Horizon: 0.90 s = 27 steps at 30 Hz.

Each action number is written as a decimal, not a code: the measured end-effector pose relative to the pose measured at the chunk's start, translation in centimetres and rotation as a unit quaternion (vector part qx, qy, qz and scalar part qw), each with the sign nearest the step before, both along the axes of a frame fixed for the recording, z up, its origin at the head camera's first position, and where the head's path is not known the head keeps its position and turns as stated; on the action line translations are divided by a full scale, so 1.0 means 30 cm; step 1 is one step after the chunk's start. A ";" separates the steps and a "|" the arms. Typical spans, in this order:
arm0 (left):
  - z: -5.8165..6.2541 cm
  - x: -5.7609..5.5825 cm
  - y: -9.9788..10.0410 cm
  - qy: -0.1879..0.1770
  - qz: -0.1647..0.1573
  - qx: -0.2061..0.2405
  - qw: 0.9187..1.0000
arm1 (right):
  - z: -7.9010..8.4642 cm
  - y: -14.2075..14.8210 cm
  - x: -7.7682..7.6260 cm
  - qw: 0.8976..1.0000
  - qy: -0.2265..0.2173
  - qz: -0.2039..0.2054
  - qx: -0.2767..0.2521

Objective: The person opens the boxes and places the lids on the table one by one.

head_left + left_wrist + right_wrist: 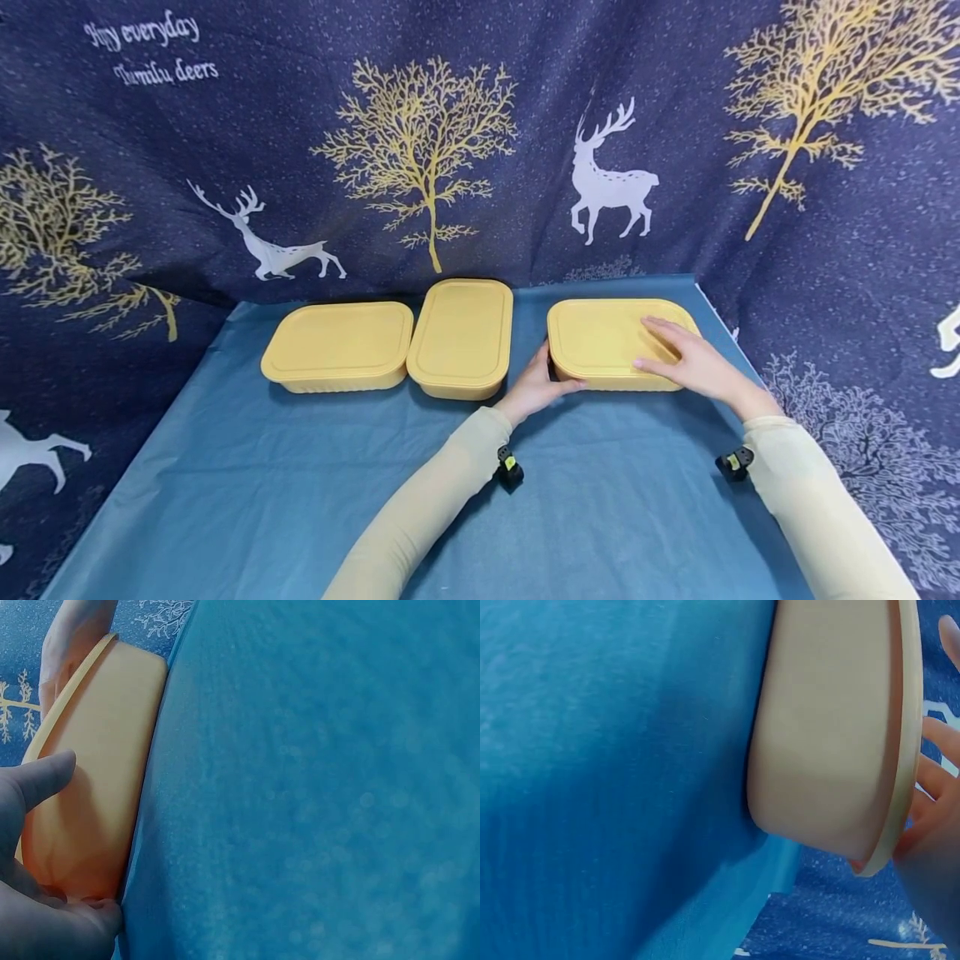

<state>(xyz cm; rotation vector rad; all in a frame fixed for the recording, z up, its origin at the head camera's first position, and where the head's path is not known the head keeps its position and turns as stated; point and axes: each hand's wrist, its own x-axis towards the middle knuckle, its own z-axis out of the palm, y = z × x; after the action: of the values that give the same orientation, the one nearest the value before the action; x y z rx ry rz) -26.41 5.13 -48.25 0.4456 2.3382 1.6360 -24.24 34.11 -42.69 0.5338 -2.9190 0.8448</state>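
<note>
A yellow lidded food container [600,333] stands at the right of the blue-covered table. My left hand [534,385] grips its left end. In the left wrist view, the thumb [49,776] lies against the container's front wall [105,765] while the other fingers curl around the end near the base. Over the right part of the lid is my right hand [696,358], thumb and fingers spread apart. The right wrist view shows several fingers of it at the lid's rim [907,750]. The lid sits on the container.
Two similar yellow lidded containers stand to the left: one lengthwise [461,333] in the middle, another crosswise [341,342], close beside it. A dark blue curtain [495,208] with deer and trees hangs behind the blue tablecloth [300,500].
</note>
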 end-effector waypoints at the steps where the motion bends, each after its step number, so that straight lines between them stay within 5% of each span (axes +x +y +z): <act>1: 0.000 0.000 0.000 -0.001 0.000 -0.001 1.000 | -0.004 -0.004 0.001 1.000 0.002 0.008 0.006; 14: -0.010 0.000 0.004 0.010 0.000 0.007 1.000 | -0.048 -0.029 0.004 0.989 0.098 0.065 0.085; 27: -0.013 0.002 0.002 0.015 -0.006 0.015 1.000 | -0.039 -0.036 0.011 0.990 0.086 0.066 0.091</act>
<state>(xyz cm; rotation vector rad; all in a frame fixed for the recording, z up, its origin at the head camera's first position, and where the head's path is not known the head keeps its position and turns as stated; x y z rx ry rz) -26.36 5.18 -48.66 0.4940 2.3300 1.6723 -23.91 33.03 -43.86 0.7793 -2.8403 0.5166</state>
